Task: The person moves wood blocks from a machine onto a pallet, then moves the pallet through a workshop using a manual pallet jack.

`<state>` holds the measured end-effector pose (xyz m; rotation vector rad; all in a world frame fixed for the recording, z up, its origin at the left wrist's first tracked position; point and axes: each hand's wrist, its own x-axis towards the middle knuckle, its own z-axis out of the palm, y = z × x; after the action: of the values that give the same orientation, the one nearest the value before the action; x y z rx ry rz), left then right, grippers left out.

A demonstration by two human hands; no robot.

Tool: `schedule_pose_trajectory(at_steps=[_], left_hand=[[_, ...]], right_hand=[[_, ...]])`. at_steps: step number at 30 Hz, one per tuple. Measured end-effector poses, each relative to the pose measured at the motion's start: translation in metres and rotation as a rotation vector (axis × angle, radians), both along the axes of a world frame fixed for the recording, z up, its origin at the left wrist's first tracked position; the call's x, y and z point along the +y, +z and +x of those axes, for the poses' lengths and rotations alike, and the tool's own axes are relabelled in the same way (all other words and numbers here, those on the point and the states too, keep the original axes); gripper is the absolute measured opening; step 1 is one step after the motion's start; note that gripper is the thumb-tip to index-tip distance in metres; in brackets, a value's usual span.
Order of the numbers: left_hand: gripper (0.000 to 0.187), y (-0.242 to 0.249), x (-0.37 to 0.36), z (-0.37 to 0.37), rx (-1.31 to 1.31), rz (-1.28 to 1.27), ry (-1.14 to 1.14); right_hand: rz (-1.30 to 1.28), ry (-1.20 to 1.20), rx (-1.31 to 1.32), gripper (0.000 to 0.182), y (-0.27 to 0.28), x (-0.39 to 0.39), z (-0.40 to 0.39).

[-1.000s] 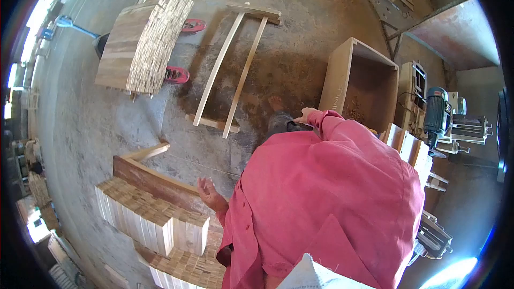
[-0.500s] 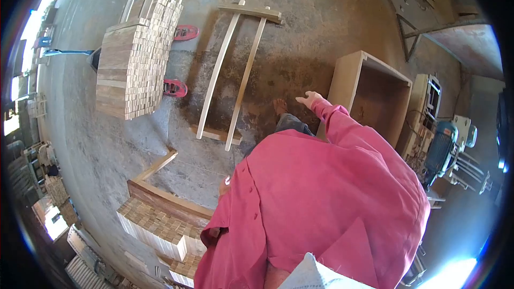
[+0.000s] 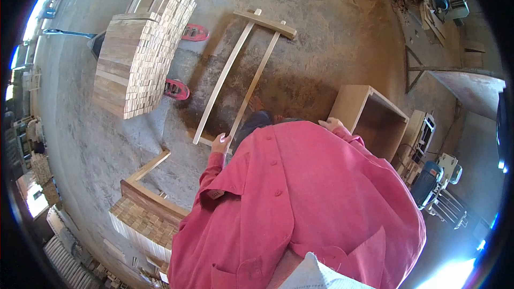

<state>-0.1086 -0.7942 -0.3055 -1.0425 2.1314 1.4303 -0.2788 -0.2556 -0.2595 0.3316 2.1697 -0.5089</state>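
My left hand [image 3: 218,144] is low beside the near end of a long pale wooden rail [image 3: 249,93], overlapping it in this view. Its fingers are bent, with a small white thing [image 3: 223,138] showing at them; I cannot tell what it is. A second rail [image 3: 227,75] runs alongside, and both lie across wooden crosspieces, the far one [image 3: 266,24] being plainly visible. My right hand [image 3: 330,123] is at the near left side of an open wooden box [image 3: 350,106], its fingers loosely extended and nothing visible in them. My pink sleeves cover both arms.
A tall stack of wooden slats [image 3: 136,61] stands on a pallet jack with red-pink forks [image 3: 178,90]. More small blocks [image 3: 142,211] are piled behind a wooden frame [image 3: 155,199] at lower left. A machine with a blue motor [image 3: 426,182] stands at right.
My left hand has come up and forward to the rail's near end. My right arm has drawn back toward my body beside the box. The view has shifted with my head.
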Motion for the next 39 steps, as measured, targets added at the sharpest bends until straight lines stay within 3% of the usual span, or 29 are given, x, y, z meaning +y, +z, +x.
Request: schedule_pose_trajectory(at_steps=[3, 7, 9, 11, 15, 16, 17, 19, 20, 21, 23, 25, 28, 30, 32, 36, 39], left_hand=[[0.07, -0.01, -0.013, -0.048, -0.02, 0.082, -0.04], [0.069, 0.0, -0.035, -0.087, 0.038, -0.001, -0.047], [0.068, -0.018, -0.053, -0.09, 0.04, 0.016, -0.03], [0.069, -0.042, -0.07, -0.084, -0.036, 0.08, 0.036], [0.068, -0.03, -0.065, -0.075, -0.156, 0.074, 0.21], [0.065, -0.005, -0.051, -0.084, -0.215, 0.128, 0.309], [0.062, 0.023, -0.033, -0.097, -0.272, 0.179, 0.411], [0.059, 0.017, -0.005, -0.083, -0.209, 0.175, 0.581], [0.058, 0.03, 0.007, -0.101, -0.402, 0.178, 0.445], [0.058, 0.048, 0.019, -0.114, -0.61, 0.18, 0.298], [0.057, 0.035, 0.057, -0.095, -0.712, -0.281, -0.167], [0.055, 0.059, 0.103, -0.138, -0.515, 0.234, 0.354], [0.053, 0.051, 0.136, -0.199, -0.615, 0.207, 0.38], [0.052, 0.032, 0.148, -0.206, -0.619, 0.307, 0.704], [0.054, 0.01, 0.155, -0.219, -0.658, 0.311, 0.707], [0.051, -0.035, 0.177, -0.231, -0.656, 0.289, 0.759], [0.05, -0.055, 0.191, -0.226, -0.66, 0.286, 0.74]], right_hand=[[0.022, 0.033, -0.061, 0.081, 0.027, -0.005, -0.016], [-0.01, 0.063, -0.008, 0.081, -0.005, 0.006, -0.049], [0.006, 0.055, -0.015, 0.077, 0.0, -0.002, -0.081], [0.011, 0.078, -0.004, 0.077, -0.006, -0.004, -0.121], [-0.042, 0.032, 0.108, 0.079, -0.012, -0.018, -0.221], [-0.08, 0.047, 0.101, 0.081, -0.021, -0.023, -0.256], [-0.122, 0.062, 0.096, 0.084, -0.035, -0.028, -0.29], [-0.108, 0.091, 0.093, 0.085, -0.075, -0.046, -0.355], [-0.09, 0.11, 0.114, 0.087, -0.104, -0.051, -0.392], [-0.171, 0.292, 0.096, 0.089, -0.169, -0.049, -0.432], [-0.23, 0.425, 0.005, 0.095, -0.225, -0.067, -0.481], [-0.279, 0.412, -0.097, 0.102, -0.191, -0.126, -0.576], [-0.427, 0.446, -0.094, 0.106, -0.237, -0.172, -0.646], [-0.499, 0.468, -0.027, 0.105, -0.298, -0.196, -0.676], [-0.31, 0.543, 0.018, 0.117, -0.358, -0.22, -0.688], [-0.403, 0.542, -0.098, 0.12, -0.43, -0.255, -0.703], [-0.445, 0.526, 0.008, 0.124, -0.492, -0.268, -0.697]])
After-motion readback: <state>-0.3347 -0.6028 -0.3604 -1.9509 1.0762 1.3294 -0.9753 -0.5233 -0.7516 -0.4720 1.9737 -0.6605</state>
